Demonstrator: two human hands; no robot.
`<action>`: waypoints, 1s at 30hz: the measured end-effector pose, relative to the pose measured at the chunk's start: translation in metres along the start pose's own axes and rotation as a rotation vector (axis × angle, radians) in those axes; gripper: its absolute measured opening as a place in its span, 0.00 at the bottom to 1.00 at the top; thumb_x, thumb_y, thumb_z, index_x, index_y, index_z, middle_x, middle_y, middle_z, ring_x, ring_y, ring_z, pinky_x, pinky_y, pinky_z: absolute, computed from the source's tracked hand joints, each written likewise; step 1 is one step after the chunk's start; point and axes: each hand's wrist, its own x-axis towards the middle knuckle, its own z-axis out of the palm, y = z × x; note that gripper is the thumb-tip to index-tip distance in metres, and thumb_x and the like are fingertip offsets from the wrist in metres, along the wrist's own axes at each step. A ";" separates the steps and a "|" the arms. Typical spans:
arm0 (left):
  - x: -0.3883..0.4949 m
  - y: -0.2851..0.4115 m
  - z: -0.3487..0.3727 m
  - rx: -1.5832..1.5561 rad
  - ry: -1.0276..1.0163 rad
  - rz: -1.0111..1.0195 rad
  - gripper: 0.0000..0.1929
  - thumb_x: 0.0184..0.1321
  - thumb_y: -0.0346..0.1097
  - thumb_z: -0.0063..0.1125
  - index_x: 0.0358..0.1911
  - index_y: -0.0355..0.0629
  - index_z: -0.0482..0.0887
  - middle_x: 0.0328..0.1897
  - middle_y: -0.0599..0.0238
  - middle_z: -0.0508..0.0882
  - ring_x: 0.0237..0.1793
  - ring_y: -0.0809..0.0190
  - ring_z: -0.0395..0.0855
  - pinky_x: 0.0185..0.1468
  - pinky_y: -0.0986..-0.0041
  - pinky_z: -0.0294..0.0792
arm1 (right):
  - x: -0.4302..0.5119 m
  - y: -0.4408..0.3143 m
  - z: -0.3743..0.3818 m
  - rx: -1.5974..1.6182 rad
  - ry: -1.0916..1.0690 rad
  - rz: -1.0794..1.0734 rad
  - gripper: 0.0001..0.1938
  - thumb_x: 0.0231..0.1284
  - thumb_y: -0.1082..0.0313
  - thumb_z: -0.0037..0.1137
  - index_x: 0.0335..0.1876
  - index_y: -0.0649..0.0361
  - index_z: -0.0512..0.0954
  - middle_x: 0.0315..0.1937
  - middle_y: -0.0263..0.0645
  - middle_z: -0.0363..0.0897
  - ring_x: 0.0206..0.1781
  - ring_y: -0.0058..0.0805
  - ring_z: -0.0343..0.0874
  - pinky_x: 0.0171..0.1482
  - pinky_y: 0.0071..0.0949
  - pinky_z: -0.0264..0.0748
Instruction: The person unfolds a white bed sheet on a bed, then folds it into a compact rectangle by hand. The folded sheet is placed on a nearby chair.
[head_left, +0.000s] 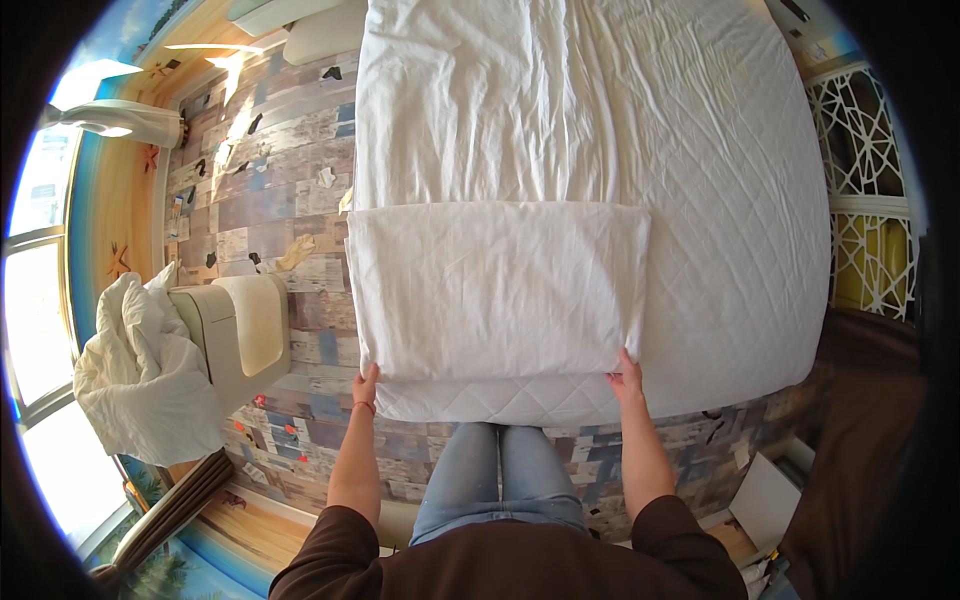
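A white sheet (465, 97) lies lengthwise over the left part of the bed, wrinkled toward the far end. Its near end is folded back into a flat rectangular panel (495, 292). My left hand (365, 388) grips the panel's near left corner, a thin red band around the wrist. At the near right corner, my right hand (625, 375) pinches the cloth between thumb and fingers. Under the sheet is a white quilted mattress cover (735, 262), bare on the right side and along the near edge.
On the left, a white bedside unit (255, 330) stands beside a bundled white duvet (146, 375) near the windows. Small black, red and beige items, including a crumpled beige cloth (296, 252), litter the patterned floor (322, 300). A white lattice screen (862, 135) borders the right side.
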 end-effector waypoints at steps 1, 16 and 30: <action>0.002 -0.001 -0.005 -0.051 -0.019 0.015 0.24 0.56 0.46 0.64 0.49 0.36 0.76 0.44 0.65 0.81 0.40 0.66 0.78 0.43 0.74 0.69 | -0.003 0.000 0.001 -0.019 0.041 -0.047 0.26 0.55 0.58 0.62 0.59 0.49 0.65 0.51 0.34 0.71 0.53 0.35 0.72 0.48 0.44 0.73; -0.135 -0.038 -0.103 -0.445 -0.106 -0.022 0.19 0.52 0.34 0.61 0.48 0.35 0.77 0.41 0.62 0.81 0.36 0.62 0.80 0.36 0.72 0.74 | -0.173 0.002 -0.071 0.131 0.103 -0.162 0.26 0.51 0.76 0.59 0.59 0.59 0.67 0.49 0.41 0.74 0.51 0.36 0.75 0.49 0.36 0.75; -0.134 0.165 -0.094 -0.624 -0.339 0.071 0.11 0.60 0.35 0.52 0.41 0.36 0.78 0.40 0.59 0.82 0.38 0.56 0.82 0.43 0.63 0.78 | -0.173 -0.137 0.018 0.061 0.015 -0.297 0.12 0.53 0.69 0.58 0.44 0.56 0.73 0.38 0.34 0.76 0.33 0.26 0.78 0.27 0.20 0.75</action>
